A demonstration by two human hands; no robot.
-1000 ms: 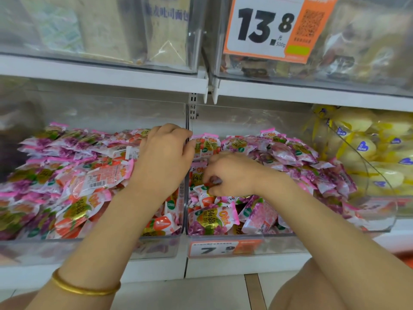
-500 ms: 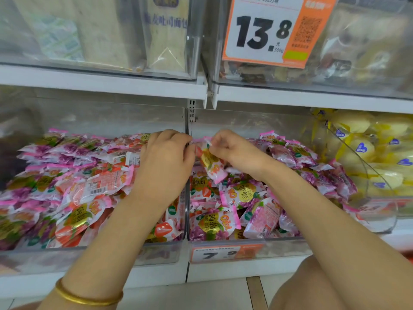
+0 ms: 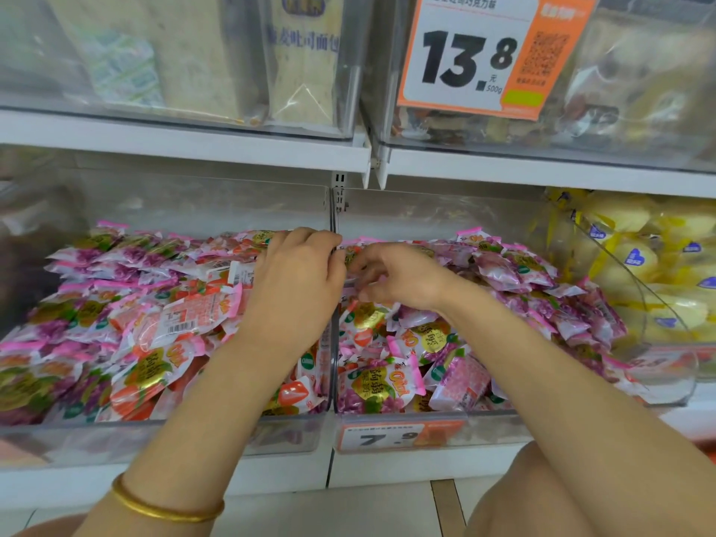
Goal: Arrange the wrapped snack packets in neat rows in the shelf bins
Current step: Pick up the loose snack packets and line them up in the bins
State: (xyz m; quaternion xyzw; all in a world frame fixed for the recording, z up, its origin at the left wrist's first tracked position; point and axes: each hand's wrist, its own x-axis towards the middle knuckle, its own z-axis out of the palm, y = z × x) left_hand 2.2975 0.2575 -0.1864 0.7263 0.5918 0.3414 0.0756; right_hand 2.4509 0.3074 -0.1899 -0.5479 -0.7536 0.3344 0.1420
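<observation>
Packets [image 3: 387, 385] under left hand [image 3: 298, 288], right hand [image 3: 403, 277]

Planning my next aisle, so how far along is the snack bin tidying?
Partly done. In the left bin, the rear packets lie in overlapping rows. The left hand and right hand work at the divider; grip unclear. In the right bin, the front packets lie jumbled.

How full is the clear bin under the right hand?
Well filled: snack packets cover the whole bin, heaped higher toward the back; the back wall shows above them.
</observation>
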